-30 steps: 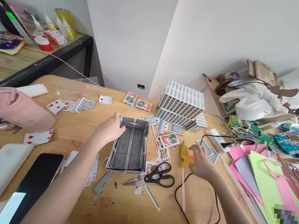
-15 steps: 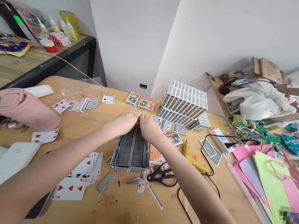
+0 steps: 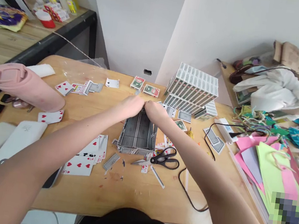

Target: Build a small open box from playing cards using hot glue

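An open-topped box made of grey-backed playing cards (image 3: 137, 132) stands on the wooden table in front of me. Both hands meet at its far edge, fingers curled and nearly touching each other. My left hand (image 3: 133, 106) pinches at that edge from the left, and my right hand (image 3: 155, 111) does so from the right. The fingertips and whatever lies between them are hidden. Black-handled scissors (image 3: 164, 158) lie beside the box's near right corner. Cut card scraps (image 3: 111, 161) are scattered in front of it.
Stacked card packs (image 3: 194, 83) rise at the back right. Near them are a yellow glue gun (image 3: 190, 132), partly behind my right arm, and a black cord. A pink roll (image 3: 28, 87), a white power bank (image 3: 16, 146) and loose cards (image 3: 80, 165) lie left. Coloured paper (image 3: 276, 172) is at right.
The view has tilted down, so the table's front edge now shows. Both hands remain together at the box's far edge, and my right arm now covers most of the glue gun.
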A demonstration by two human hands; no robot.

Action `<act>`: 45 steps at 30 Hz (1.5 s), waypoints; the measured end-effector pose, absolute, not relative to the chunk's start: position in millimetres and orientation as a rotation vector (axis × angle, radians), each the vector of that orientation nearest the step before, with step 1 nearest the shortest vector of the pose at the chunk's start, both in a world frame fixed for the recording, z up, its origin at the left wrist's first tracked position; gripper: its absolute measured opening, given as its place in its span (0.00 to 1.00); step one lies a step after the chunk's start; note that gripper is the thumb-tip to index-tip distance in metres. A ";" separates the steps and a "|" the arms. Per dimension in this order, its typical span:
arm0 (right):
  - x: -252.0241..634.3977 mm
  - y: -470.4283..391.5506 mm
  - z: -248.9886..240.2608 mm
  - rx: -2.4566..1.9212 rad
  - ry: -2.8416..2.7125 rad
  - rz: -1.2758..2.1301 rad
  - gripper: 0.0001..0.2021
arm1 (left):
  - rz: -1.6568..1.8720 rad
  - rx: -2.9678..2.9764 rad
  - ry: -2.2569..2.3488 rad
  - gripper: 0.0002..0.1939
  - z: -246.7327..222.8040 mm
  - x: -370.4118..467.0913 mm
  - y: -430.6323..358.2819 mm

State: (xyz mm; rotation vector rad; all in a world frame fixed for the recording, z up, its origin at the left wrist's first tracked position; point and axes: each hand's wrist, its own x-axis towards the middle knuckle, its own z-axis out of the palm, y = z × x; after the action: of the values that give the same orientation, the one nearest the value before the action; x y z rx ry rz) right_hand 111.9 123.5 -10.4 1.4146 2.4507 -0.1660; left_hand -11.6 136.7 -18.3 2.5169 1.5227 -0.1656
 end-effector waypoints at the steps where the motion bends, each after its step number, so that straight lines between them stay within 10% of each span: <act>1: 111.9 124.6 -10.2 1.430 2.451 -0.150 0.16 | -0.159 2.524 1.533 0.16 -18.8 -11.3 138.2; 45: 105.3 139.2 -8.7 1.643 2.381 -0.121 0.14 | -0.120 2.507 1.708 0.16 -14.7 1.2 145.1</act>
State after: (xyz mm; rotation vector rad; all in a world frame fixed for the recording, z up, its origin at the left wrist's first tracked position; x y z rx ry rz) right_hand 105.3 139.2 -8.7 1.6431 2.3808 -0.1207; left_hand 1.2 145.1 -14.7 2.5066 1.7082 -0.1198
